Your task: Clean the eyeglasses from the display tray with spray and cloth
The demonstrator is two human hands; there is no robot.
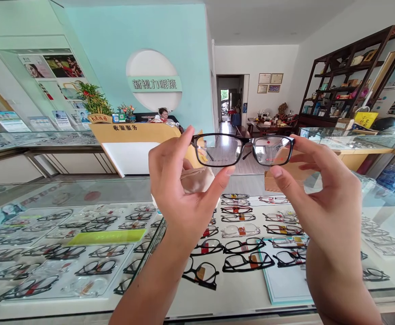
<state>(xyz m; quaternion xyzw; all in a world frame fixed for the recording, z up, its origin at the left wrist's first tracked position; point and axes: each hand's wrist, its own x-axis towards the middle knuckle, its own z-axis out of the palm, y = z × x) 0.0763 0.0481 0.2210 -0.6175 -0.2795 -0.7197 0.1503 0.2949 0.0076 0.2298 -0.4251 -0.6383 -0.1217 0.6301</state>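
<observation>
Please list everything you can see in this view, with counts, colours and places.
Held glasses: one pair, black, raised between both hands
Display glasses: many, mostly black or clear, in the counter
Glass counter: one, clear with white base, foreground
Green strip: one, lime, among the left-side glasses
Reception desk: one, yellow and white, beyond
Plant: one, green, on desk
Seated person: one, behind desk
Wall sign: one, white and turquoise, behind desk
Framed certificates: four, rear wall
Shelf unit: one, dark brown, right rear
Yellow bag: one, right
Left grip: one, bare, at glasses' left end
Right grip: one, bare, at right end
</observation>
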